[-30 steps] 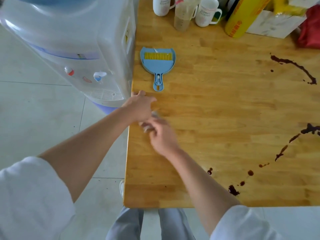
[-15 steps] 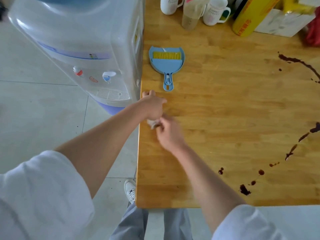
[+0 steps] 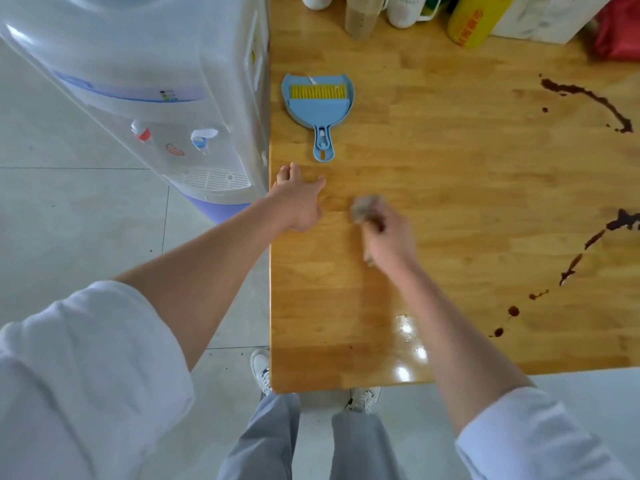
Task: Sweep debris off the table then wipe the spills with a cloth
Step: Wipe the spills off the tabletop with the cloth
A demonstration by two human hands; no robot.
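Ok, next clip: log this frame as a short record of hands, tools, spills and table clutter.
left hand: open, resting on table edge
right hand: grips a blurred grey cloth
dustpan: blue, yellow brush inside, lying untouched beyond the hands
spills: dark streaks and drops on the right, unwiped
far edge: mugs, yellow roll
off table: water dispenser

Office pantry: water dispenser [image 3: 166,98], mugs [image 3: 401,12]

One dustpan [image 3: 317,107], two hands [image 3: 299,202].

dustpan [image 3: 318,109] blue | brush [image 3: 318,91] bristles yellow | table [image 3: 450,188] orange-brown wood | spills [image 3: 588,98] dark brown
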